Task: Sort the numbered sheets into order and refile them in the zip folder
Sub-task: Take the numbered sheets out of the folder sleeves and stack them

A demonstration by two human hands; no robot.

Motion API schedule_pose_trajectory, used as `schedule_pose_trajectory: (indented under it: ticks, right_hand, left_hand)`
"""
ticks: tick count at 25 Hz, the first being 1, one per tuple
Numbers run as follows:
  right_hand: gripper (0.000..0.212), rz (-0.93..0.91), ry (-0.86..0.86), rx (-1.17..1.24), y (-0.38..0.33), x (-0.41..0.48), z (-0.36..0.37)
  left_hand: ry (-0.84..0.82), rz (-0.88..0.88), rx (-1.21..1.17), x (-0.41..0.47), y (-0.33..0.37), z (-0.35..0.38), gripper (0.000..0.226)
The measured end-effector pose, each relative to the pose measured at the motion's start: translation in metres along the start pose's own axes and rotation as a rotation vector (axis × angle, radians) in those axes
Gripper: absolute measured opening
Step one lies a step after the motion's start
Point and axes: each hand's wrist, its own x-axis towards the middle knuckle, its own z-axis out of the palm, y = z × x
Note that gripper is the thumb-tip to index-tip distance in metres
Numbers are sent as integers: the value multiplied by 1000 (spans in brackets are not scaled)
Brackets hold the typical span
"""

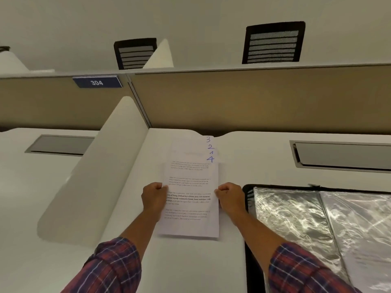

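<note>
Left hand (153, 197): fingers curled, pinching left edge of white printed paper sheets (190, 187). Sheets flat on white worktop (190, 263), staggered, long axis running away from person. Blue handwritten corner numbers read 3, 2, 1, 4, far to near. Right hand (229, 197): pinching right edge. Open black zip folder with clear plastic sleeves (296, 218) lies just right of sheets; right hand nearer it.

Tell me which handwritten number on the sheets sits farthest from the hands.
The 3, topmost in the blue column on the sheets; 2, 1, then 4 step down toward the left hand and right hand.
</note>
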Motion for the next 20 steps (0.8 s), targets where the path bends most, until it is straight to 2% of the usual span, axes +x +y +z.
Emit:
schedule_pose_trajectory:
  ticks: [5, 10, 15, 17, 20]
  right_hand:
    - [3, 33, 82, -118, -9, 26, 23]
    - [2, 52, 145, -285, -8, 29, 31]
    - [5, 41, 180, -257, -6, 24, 34]
    - [8, 21, 190, -238, -3, 20, 32]
    - [25, -66, 196, -280, 5, 7, 29]
  left_hand:
    - [-24, 40, 151, 50, 2, 11, 23]
    - [-28, 102, 253, 63, -10, 15, 19]
    - [-36, 144, 281, 70, -17, 15, 8]
    - [-41, 160, 304, 70, -17, 15, 26]
    - [-36, 246, 420, 63, -18, 14, 46]
